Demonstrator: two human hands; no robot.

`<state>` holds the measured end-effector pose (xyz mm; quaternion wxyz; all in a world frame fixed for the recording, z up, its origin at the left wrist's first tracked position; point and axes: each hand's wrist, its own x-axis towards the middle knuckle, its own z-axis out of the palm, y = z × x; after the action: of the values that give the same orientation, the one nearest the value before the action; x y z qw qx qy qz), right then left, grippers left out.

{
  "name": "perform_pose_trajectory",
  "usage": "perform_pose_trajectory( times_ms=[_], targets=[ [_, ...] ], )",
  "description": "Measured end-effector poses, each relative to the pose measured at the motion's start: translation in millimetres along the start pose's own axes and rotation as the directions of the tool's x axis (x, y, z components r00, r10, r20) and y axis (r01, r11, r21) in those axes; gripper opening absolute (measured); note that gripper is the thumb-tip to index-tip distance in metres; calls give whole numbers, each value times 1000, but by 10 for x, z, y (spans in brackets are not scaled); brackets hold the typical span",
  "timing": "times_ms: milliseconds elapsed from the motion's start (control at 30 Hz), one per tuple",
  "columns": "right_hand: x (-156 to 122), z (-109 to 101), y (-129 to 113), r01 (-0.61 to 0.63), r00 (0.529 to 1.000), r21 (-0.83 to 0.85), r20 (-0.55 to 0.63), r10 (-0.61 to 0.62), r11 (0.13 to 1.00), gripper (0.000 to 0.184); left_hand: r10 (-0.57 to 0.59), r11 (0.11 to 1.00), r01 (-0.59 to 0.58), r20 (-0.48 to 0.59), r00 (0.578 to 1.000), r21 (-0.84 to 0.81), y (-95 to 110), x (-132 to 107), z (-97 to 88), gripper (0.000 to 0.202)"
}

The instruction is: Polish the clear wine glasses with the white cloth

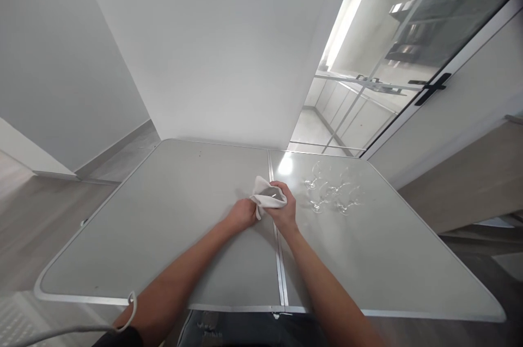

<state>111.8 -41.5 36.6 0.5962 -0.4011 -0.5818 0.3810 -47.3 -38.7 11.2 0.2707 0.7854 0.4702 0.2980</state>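
Both of my hands are together over the middle of the table. My right hand [288, 211] is wrapped around the bowl of a clear glass [273, 193], with a white cloth [260, 186] between the palm and the glass. The glass lies tilted on its side, its opening partly showing. Fingers of my left hand [243, 213] are closed at the other end, gripping the cloth; whether the glass's stem is also inside them is hidden. Right of my hands stand several clear stemmed glasses [315, 206], faint against the pale top.
The pale folding table [163, 216] has a metal-edged seam [281, 271] running down its middle. A white wall [220, 53] rises behind it. At the right is a glass door with a black handle [433, 88]. A white cable [133, 311] hangs by my left forearm.
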Motion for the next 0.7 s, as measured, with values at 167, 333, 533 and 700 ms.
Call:
perform_pose_trajectory(
  times_ms=[167, 333, 533, 700],
  targets=[
    [42, -123, -89, 217, 970, -160, 143, -195, 963, 21, 29, 996, -14, 186, 982, -84, 50, -55, -113, 16],
    [149, -255, -16, -29, 968, -20, 249, 33, 999, 26, 49, 958, 53, 343, 938, -281, 133, -127, -241, 20],
    [91, -227, -12, -439, 873, 417, 406, 269, 796, 37, 79, 793, 169, 374, 924, -585, 45, -127, -126, 36],
    [24, -127, -154, -432, 849, 537, 514, 125, 724, 54, 176, 507, 274, 409, 895, -817, 32, -119, -117, 43]
  ],
)
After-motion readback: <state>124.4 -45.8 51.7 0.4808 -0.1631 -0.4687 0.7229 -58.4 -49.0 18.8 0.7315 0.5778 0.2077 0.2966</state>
